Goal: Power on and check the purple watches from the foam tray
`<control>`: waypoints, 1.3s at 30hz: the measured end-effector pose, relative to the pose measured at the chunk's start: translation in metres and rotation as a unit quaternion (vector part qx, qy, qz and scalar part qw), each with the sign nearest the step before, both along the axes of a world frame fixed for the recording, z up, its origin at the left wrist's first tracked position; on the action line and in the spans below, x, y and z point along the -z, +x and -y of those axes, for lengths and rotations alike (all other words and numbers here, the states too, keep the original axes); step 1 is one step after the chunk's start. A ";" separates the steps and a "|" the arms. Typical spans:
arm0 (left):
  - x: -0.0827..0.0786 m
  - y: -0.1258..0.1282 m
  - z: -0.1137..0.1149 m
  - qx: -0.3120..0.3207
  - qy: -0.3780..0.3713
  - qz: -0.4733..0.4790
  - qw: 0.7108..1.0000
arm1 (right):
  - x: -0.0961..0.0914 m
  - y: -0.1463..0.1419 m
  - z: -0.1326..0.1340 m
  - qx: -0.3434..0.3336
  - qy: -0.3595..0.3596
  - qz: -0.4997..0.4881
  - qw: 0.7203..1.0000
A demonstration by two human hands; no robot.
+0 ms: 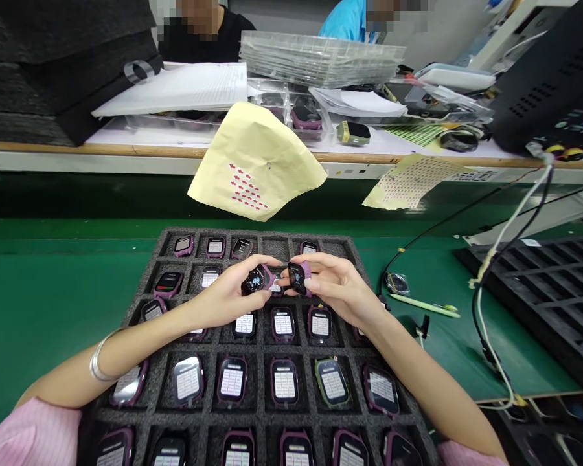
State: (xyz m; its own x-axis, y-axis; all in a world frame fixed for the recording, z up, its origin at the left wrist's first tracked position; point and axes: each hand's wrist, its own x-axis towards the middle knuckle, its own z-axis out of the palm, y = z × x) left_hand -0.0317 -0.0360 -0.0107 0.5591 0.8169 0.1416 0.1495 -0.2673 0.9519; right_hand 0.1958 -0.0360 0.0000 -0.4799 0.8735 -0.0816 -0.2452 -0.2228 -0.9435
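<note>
My left hand [245, 285] is closed on a purple smartwatch body [257, 279] with its screen lit. Beside it, my right hand [333, 281] grips another purple smartwatch body [297, 277], tilted so its lit screen faces left. Both are held up over a black foam tray [267, 353] with many square compartments. Most compartments hold a purple watch, such as one purple watch [282, 323] below my hands, with a white grid on its screen. A green-framed watch [332, 382] lies among them. My forearms cover some compartments.
A shelf [165, 155] crosses behind the tray, carrying papers [189, 87], stacked clear plastic trays [320, 58] and an olive watch [354, 133]. Yellow sticker sheets [257, 162] hang from its edge. Cables [480, 304], a green pen [425, 305] and another foam tray [539, 291] are at right. Two people sit beyond.
</note>
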 end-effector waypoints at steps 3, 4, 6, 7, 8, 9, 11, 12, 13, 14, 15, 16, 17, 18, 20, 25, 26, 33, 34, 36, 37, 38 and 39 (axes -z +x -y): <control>0.001 0.001 -0.001 -0.007 -0.017 -0.001 1.000 | 0.000 0.000 0.001 -0.006 0.005 -0.006 1.000; 0.001 0.001 -0.001 -0.009 -0.019 0.000 1.000 | 0.000 0.000 0.001 -0.007 0.006 -0.008 1.000; 0.000 0.001 -0.001 -0.017 -0.015 -0.001 1.000 | -0.001 0.000 0.001 -0.007 0.005 -0.009 1.000; 0.000 0.001 -0.001 -0.021 -0.012 -0.007 1.000 | -0.001 0.000 0.001 -0.005 0.003 -0.009 1.000; 0.000 0.001 -0.002 -0.024 -0.009 -0.016 1.000 | -0.001 0.000 0.001 -0.004 0.002 -0.008 1.000; -0.001 0.001 -0.002 -0.029 -0.008 -0.025 0.999 | -0.001 0.000 0.001 -0.003 0.001 -0.006 1.000; -0.001 0.001 -0.002 -0.039 -0.004 -0.037 0.999 | 0.000 0.000 0.000 -0.002 0.004 -0.004 1.000; -0.002 0.001 -0.002 -0.045 -0.002 -0.038 0.998 | 0.000 0.000 0.000 -0.001 0.007 -0.006 1.000; -0.002 0.002 -0.002 -0.054 0.003 -0.036 0.998 | 0.000 0.000 0.000 -0.001 0.009 -0.007 1.000; -0.002 0.001 -0.002 -0.061 0.007 -0.034 0.998 | 0.001 0.000 0.000 0.001 0.010 -0.009 1.000; -0.002 0.001 -0.002 -0.063 0.009 -0.033 0.997 | 0.001 0.000 0.000 0.003 0.012 -0.009 1.000; -0.003 0.001 -0.002 -0.061 0.009 -0.033 0.998 | 0.001 0.000 0.000 0.004 0.013 -0.009 1.000; -0.003 0.001 -0.001 -0.057 0.006 -0.032 0.998 | 0.001 0.000 0.000 0.005 0.015 -0.008 1.000; -0.003 0.001 -0.001 -0.053 0.002 -0.030 0.998 | 0.002 0.000 0.000 0.006 0.017 -0.007 1.000; -0.004 0.001 0.000 -0.047 -0.001 -0.024 0.999 | 0.002 -0.001 0.000 0.008 0.023 -0.008 1.000; -0.008 -0.001 0.002 -0.027 0.017 -0.025 0.999 | 0.000 -0.002 0.002 0.016 0.032 -0.001 0.999; -0.009 -0.001 0.002 -0.021 0.020 -0.024 0.999 | -0.001 -0.002 0.002 0.015 0.032 -0.003 0.999; -0.004 0.000 0.002 -0.030 -0.027 0.003 0.999 | -0.002 -0.002 0.004 0.000 0.018 -0.021 1.000; -0.003 0.001 0.001 -0.042 -0.054 0.014 0.998 | -0.001 -0.002 0.004 -0.003 0.011 -0.021 1.000; -0.002 0.003 -0.001 -0.060 -0.133 0.044 0.988 | 0.000 -0.002 0.003 -0.010 -0.006 -0.015 1.000; -0.003 0.004 -0.002 -0.064 -0.181 0.065 0.979 | 0.001 -0.002 0.002 -0.014 -0.013 -0.008 1.000; -0.004 0.005 -0.003 -0.066 -0.228 0.089 0.967 | 0.002 -0.002 0.001 -0.019 -0.020 -0.002 1.000; -0.005 0.006 -0.004 -0.065 -0.267 0.116 0.955 | 0.003 -0.001 0.000 -0.023 -0.025 0.005 0.999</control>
